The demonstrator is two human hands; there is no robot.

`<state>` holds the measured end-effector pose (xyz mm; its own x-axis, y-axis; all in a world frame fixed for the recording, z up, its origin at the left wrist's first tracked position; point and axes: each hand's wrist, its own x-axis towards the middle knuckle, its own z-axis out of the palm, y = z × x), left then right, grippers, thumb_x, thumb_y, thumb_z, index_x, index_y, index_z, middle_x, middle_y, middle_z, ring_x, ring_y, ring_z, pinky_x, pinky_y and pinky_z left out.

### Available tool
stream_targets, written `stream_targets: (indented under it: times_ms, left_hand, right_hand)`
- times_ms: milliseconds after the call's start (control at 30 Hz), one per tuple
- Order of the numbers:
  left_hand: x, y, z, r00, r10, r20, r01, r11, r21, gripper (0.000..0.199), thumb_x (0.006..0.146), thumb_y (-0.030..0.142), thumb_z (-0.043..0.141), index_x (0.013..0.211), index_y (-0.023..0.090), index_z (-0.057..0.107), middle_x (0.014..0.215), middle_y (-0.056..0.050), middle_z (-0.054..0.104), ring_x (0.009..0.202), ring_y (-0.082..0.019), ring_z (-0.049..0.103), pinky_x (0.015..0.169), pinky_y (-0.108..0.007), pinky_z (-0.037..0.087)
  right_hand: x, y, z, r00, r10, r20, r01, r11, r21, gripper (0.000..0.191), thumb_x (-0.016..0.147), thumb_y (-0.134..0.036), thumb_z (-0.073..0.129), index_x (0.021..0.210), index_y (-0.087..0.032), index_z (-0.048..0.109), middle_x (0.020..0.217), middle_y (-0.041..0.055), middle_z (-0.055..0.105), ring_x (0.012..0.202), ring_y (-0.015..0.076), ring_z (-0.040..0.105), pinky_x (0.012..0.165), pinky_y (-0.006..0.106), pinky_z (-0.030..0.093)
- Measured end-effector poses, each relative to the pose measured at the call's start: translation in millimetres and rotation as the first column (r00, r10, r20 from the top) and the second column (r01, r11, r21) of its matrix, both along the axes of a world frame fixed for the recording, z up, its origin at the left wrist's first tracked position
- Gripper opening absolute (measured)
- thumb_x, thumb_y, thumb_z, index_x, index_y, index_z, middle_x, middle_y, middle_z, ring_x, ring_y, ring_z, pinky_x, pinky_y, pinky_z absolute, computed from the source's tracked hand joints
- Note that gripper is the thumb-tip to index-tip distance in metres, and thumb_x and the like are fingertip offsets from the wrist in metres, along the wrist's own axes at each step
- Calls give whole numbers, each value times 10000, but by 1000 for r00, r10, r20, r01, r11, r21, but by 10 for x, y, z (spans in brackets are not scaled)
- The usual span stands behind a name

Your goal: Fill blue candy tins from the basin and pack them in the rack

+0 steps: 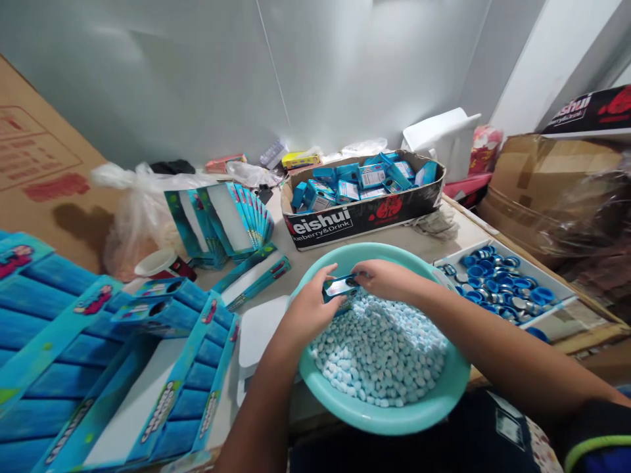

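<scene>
My left hand [311, 307] is closed around a small blue candy box [339, 286], its thumb and fingers along the box's sides. The box is held over a turquoise basin [382, 424]. At the box's right end, by a dark round opening, are the bent fingers of my right hand [387, 278]. What those fingers hold, if anything, is hidden. Small pale blue and white candies [384, 358] lie heaped in the basin below both hands.
Behind the basin, a black-printed carton [365, 217] holds many blue boxes. A white tray of blue-and-silver caps [507, 286] stands right. On the left are blue display boxes [162, 394], folded card trays [221, 220], a white scale [259, 335] and a paper cup [165, 265].
</scene>
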<state>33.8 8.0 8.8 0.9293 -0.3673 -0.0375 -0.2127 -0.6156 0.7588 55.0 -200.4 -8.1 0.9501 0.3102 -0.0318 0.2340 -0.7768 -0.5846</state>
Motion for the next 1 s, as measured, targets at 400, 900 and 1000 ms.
stream_targets:
  times_ms: [400, 900, 1000]
  left_hand:
    - [-24, 20, -17, 982, -67, 176, 68, 998, -1, 613, 908, 317, 653, 1498, 291, 488, 1377, -95, 672, 1113, -284, 707, 980, -463, 568]
    - [117, 52, -177, 943, 259, 208, -196, 940, -279, 567, 875, 360, 726, 1399, 254, 538, 1246, -92, 710, 1094, -239, 711, 960, -392, 568]
    - [106, 48, -182, 945, 261, 199, -198, 937, -287, 559, 862, 340, 735, 1384, 246, 559, 1238, -99, 717, 1024, -236, 726, 864, -361, 583]
  right_hand:
    - [-2, 13, 59, 996, -84, 42, 76, 982, 171, 209, 931, -294, 583, 1002, -188, 749, 837, 37, 721, 701, 170, 596, 608, 286, 388]
    - [-196, 145, -8, 970, 144, -196, -200, 929, -310, 382, 872, -496, 700, 1091, -194, 782, 1154, 182, 695, 846, 300, 701, 730, 408, 551]
    - [-225, 195, 35, 929, 208, -305, -310, 889, -337, 634, 837, -661, 668, 1247, -182, 730, 1256, 207, 658, 964, 376, 704, 797, 483, 577]
